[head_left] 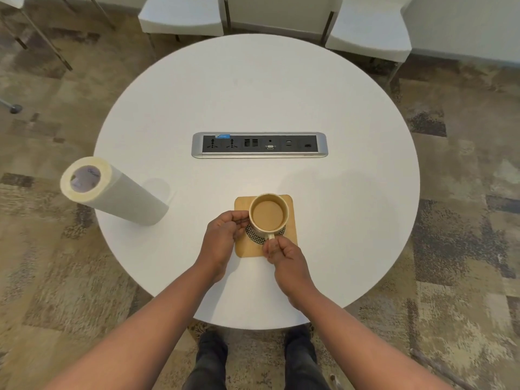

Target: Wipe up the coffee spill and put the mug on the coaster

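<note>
A cream mug [268, 212] full of milky coffee stands on a square wooden coaster [291, 220] with a woven black-and-white disc in its middle, near the front of the round white table [253, 94]. My left hand [222, 239] curls against the mug's left side. My right hand [284, 256] pinches the mug's handle from the near side. No coffee spill shows on the tabletop.
A roll of paper towels [112, 192] stands upright at the table's left edge. A grey power and data socket strip [259, 144] is set into the table's centre. White chairs [183, 15] stand beyond the far edge. Patterned carpet surrounds the table.
</note>
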The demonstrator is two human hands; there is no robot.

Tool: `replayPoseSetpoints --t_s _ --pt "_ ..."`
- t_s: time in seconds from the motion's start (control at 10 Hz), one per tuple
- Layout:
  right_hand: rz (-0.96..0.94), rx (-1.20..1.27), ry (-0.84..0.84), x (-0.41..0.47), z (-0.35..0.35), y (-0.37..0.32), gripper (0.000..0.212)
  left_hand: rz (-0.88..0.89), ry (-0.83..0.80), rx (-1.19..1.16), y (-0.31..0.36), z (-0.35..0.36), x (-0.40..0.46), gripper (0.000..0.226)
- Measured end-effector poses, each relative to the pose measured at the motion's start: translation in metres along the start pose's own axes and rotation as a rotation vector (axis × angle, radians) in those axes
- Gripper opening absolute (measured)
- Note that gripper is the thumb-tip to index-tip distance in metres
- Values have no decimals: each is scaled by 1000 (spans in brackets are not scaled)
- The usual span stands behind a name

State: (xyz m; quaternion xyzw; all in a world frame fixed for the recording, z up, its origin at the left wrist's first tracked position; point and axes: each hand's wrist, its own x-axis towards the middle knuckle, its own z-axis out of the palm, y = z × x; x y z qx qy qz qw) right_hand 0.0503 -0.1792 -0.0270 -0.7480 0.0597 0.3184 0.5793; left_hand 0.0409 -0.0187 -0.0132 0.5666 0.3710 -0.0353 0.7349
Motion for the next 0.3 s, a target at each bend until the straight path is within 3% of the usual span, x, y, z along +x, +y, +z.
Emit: replayPoseSetpoints --t_s 0.2,0.3 --pt "-70 -29 18 -5 0 6 21 8 23 3 -1 2 -3 43" --pt "-92 21 107 -4 -3 7 13 -7 69 25 -4 9 -4 35"
